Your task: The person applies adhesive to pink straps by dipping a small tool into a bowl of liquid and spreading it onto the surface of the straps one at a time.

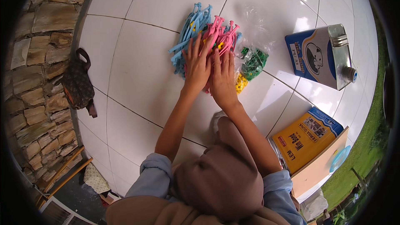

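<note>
A pile of thin pink plastic pieces with knobbed ends [219, 24] lies on the white tiled floor. Beside and partly under it, on the left, is a bundle of similar light blue pieces [196, 18]. My left hand [197, 70] rests on the pile with its fingers stretched out. Close against it, my right hand [224, 84] also lies flat with extended fingers on the pink pieces. Small yellow bits show among the pieces. To the right are a clear plastic bag of small green parts [255, 62] and a cluster of small yellow parts [241, 83]. My hands hide the pile's near part.
A blue and white metal can [302, 52] with a cap stands at the right. Nearer to me are a yellow and blue can [306, 141] and a wooden board [318, 164]. A dark brown bag [81, 85] lies at the left, by a stone wall [48, 58].
</note>
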`<state>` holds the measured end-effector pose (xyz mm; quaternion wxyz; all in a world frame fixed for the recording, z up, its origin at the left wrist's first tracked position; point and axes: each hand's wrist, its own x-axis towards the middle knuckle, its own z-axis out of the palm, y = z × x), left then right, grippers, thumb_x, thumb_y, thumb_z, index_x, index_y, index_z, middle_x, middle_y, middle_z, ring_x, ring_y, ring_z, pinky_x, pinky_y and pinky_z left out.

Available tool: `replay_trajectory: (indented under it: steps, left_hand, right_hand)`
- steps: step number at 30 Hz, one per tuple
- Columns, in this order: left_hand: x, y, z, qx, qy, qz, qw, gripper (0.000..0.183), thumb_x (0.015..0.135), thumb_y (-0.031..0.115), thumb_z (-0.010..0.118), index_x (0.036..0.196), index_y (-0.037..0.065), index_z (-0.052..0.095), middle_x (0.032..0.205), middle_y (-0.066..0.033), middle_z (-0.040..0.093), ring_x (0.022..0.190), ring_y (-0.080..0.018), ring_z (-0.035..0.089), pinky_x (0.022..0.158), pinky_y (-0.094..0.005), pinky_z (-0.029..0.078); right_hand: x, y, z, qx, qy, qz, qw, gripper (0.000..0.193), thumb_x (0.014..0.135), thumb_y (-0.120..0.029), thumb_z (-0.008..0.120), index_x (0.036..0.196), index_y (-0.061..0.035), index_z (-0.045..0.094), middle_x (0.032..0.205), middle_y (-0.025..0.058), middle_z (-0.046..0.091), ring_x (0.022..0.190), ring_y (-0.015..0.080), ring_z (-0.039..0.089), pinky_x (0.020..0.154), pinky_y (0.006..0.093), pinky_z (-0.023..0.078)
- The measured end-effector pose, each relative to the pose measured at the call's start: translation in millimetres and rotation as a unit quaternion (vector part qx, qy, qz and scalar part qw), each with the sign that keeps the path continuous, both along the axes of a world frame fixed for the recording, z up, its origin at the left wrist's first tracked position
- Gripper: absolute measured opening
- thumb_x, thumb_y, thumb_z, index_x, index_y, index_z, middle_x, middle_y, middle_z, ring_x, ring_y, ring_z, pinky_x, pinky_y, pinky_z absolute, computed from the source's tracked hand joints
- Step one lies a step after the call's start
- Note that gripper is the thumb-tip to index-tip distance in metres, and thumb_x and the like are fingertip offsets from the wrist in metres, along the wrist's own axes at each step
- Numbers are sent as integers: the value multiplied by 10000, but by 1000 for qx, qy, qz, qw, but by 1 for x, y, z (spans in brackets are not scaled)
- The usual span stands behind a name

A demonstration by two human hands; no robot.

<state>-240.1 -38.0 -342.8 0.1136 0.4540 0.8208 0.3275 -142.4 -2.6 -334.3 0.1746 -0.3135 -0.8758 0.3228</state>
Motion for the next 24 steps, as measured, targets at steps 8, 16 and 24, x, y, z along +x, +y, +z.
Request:
replay_trajectory:
  steps: [8,16,24]
  left_hand:
    - [22,1,10,-1,31,33,999,569,838,146,530,1356,203,303,1393,-172,216,1298,-390,178,980,-648,128]
    - [126,30,111,-1,-124,-411,903,411,831,228,559,1191,57,458,1156,-183,489,1091,-312,471,926,-381,370]
    - [196,57,213,-272,-7,-604,749,442,851,316,522,1210,67,457,1182,-162,514,1059,-309,513,890,-373,411]
  right_hand:
    - [51,35,27,-77,63,31,995,481,774,14,498,1235,37,361,1239,236,411,1168,387,373,982,412,340]
    - [207,25,127,19,-170,18,985,244,808,-84,519,1045,-29,530,918,160,592,902,308,573,807,420,447]
    - [317,-16,202,-91,-336,-95,933,393,838,-204,538,1190,-48,458,981,192,599,929,327,579,812,408,449]
